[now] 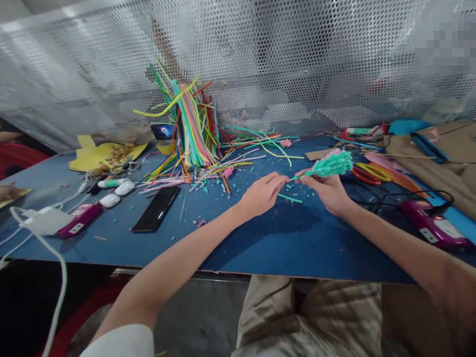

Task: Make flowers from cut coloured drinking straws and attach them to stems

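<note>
My right hand (pixel 329 191) is closed on the base of a green and pink flower-like piece (pixel 332 164) made of short fuzzy stems, its full end tilted up to the right. A thin wire (pixel 290 180) runs left from that piece into the pinched fingers of my left hand (pixel 265 194). Under the hands, a loose green stem (pixel 290 198) lies on the blue table (pixel 238 248). Behind my left hand stands a big bundle of coloured stems (pixel 195 129), with small green and pink bits scattered around its foot.
Left are a black phone (pixel 156 209), a purple power strip (pixel 80 221), white cables and yellow paper (pixel 107 154). Right are red and yellow-handled scissors (pixel 372 172), another purple power strip (pixel 435 224) and cardboard (pixel 453 148). A perforated metal screen (pixel 260 64) rises behind the table.
</note>
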The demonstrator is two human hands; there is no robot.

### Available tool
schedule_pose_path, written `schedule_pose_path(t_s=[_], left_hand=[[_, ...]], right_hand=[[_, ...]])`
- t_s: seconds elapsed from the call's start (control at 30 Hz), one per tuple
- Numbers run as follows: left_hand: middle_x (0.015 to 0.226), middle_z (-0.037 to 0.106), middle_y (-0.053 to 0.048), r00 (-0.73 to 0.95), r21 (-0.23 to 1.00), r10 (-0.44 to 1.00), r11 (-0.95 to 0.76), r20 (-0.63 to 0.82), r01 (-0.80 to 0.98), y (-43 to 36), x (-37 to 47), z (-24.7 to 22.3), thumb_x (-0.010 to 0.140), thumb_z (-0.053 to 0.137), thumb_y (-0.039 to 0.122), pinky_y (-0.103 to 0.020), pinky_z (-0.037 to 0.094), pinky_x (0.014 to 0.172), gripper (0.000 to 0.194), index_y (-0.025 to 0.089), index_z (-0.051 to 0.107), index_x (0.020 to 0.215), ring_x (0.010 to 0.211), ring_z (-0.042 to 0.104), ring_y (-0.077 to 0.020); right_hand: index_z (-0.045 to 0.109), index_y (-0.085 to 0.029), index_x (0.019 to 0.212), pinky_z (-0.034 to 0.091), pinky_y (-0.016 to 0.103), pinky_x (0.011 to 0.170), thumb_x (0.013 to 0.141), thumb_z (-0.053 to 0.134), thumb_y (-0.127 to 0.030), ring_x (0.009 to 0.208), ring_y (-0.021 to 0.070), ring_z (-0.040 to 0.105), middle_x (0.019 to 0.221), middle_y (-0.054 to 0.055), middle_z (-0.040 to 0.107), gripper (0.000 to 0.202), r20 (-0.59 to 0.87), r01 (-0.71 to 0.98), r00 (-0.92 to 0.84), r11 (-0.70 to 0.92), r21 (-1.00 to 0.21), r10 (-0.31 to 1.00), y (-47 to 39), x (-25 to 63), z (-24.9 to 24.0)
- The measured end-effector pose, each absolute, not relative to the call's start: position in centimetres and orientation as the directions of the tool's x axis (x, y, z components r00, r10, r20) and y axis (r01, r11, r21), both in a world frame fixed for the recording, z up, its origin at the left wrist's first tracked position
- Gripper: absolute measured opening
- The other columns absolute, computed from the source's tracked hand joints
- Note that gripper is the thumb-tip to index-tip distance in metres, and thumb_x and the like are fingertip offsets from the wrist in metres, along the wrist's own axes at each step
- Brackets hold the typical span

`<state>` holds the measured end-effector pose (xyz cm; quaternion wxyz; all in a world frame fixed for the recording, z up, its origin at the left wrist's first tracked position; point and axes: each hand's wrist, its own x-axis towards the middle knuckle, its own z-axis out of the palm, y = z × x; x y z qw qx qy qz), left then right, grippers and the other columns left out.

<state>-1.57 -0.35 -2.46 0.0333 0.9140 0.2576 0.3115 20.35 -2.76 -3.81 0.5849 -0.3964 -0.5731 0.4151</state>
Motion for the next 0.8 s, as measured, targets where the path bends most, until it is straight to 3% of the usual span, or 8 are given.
schedule_pose_path(t_s=[0.17,0.33,0.5,0.6,0.8], left_hand=[[0.108,0.071,-0.007,0.646,0.15,0.506,-0.839,0.572,0.524,-0.4,-1.5,-2.9,0.105,0.037,0.031,-0.026,0.053,0.08,0.031,0.018,0.061,0.12,0.096,0.069,-0.0163],[0.114,0.074,-0.004,0.638,0.18,0.524,-0.832,0.564,0.524,-0.2,-1.5,-3.5,0.105,0.04,0.033,-0.026,0.056,0.081,0.031,0.02,0.064,0.117,0.101,0.072,-0.0164],[0.113,0.075,-0.005,0.607,0.24,0.537,-0.83,0.586,0.503,-0.3,-1.4,-3.3,0.103,0.043,0.032,-0.027,0.056,0.085,0.03,0.019,0.066,0.117,0.101,0.072,-0.0162],[0.109,0.076,-0.004,0.601,0.249,0.551,-0.821,0.579,0.514,-0.6,-1.3,-3.0,0.103,0.044,0.031,-0.025,0.055,0.079,0.029,0.019,0.066,0.117,0.093,0.073,-0.0148],[0.104,0.077,-0.001,0.572,0.239,0.557,-0.809,0.602,0.536,-0.9,-1.2,-2.7,0.1,0.052,0.033,-0.022,0.052,0.07,0.027,0.022,0.067,0.119,0.082,0.073,-0.0122]], right_hand=[[0.075,-0.026,0.095,0.051,0.041,0.094,0.08,0.075,-0.048,0.091,0.0215,0.068,0.094,0.001,0.074,0.026,0.299,0.045,-0.11,0.305,-0.951,0.948,-2.8,20.7,-4.0],[0.074,-0.028,0.101,0.048,0.042,0.096,0.084,0.07,-0.052,0.093,0.0222,0.065,0.096,0.001,0.073,0.03,0.253,0.172,-0.231,0.295,-0.94,0.94,-2.8,20.8,-3.8],[0.073,-0.027,0.098,0.047,0.04,0.096,0.082,0.072,-0.05,0.095,0.0216,0.064,0.098,0.001,0.072,0.028,0.28,0.15,-0.127,0.297,-0.943,0.952,-2.9,20.6,-3.9],[0.072,-0.026,0.097,0.048,0.039,0.091,0.08,0.073,-0.05,0.087,0.0207,0.062,0.091,0.001,0.069,0.029,0.287,0.188,-0.12,0.306,-0.933,0.95,-2.9,20.7,-3.9],[0.071,-0.028,0.095,0.049,0.04,0.092,0.08,0.074,-0.049,0.09,0.0223,0.065,0.09,0.002,0.07,0.026,0.309,0.162,-0.178,0.338,-0.927,0.934,-2.2,21.1,-4.3]])
